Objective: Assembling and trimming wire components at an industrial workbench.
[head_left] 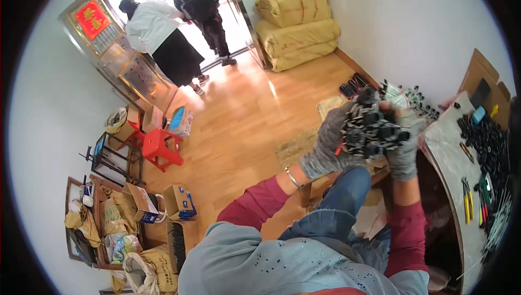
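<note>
Between my two hands, above my knee, is a thick bundle of thin pieces with black ends [372, 129]; its exact kind I cannot make out. My left hand [330, 135], in a grey fingerless glove, is closed round the left side of the bundle. On the other side my right hand [406, 146], gloved the same way, grips it with the fingers curled over the top. A small red bit [339, 149] sticks out beside my left hand. Just behind the bundle lies a pile of white rods with black tips [399, 97].
At my right, a covered workbench [442, 137] bears many small black parts [483, 137], yellow-handled pliers [468, 200] and loose pale rods [499, 224]. A red stool [163, 149] and open boxes [179, 201] stand left. Yellow sacks [296, 37] are stacked near the doorway, where two people [157, 37] walk.
</note>
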Demonstrator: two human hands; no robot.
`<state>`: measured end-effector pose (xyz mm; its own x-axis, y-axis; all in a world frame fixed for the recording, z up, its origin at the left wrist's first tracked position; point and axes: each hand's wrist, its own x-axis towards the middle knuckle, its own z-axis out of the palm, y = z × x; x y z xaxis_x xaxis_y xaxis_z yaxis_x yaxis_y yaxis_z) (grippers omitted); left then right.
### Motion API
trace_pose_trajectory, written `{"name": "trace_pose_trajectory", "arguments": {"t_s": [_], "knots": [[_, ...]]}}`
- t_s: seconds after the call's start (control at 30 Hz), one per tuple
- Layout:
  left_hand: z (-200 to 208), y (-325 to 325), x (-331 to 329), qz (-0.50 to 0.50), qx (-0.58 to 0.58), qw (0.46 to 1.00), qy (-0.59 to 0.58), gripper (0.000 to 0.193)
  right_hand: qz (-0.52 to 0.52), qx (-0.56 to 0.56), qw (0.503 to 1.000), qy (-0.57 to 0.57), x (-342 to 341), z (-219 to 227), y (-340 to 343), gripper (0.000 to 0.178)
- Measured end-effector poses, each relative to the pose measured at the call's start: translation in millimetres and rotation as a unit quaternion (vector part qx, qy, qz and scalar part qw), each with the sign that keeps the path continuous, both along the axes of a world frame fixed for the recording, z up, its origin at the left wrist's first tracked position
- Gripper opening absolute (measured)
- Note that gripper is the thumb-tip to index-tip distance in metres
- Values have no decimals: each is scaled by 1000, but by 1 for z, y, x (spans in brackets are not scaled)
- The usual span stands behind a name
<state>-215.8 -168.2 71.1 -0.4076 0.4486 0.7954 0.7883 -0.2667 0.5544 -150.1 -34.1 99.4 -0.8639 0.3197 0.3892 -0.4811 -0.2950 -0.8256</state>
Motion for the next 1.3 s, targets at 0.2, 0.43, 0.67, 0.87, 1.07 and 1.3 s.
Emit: {"name": "trace_pose_trajectory", "arguments": {"t_s": [0.2, 0.43, 0.67, 0.87, 1.07, 1.3], "knots": [[-175, -28, -47, 148, -167, 947, -231, 47, -30, 107, 954, -277, -80, -133, -36, 25], [-160, -46, -19, 184, -96, 948, -240, 44, -44, -50, 896, -439, -79, -163, -55, 32], [-169, -36, -16, 383, -310, 808, 323, 44, -123, 290, 905, -287, -27, -155, -51, 30], [-175, -36, -10, 289, -651, 674, 194, 48, -88, 194, 951, -223, -18, -150, -42, 32], [-67, -13, -16, 233, -335, 902, -142, 61, 1, 38, 970, -240, 9, -130, -38, 54], [-67, -1, 8, 171, -382, 867, -272, 50, 36, -235, 952, -191, 28, -157, -44, 53]]}}
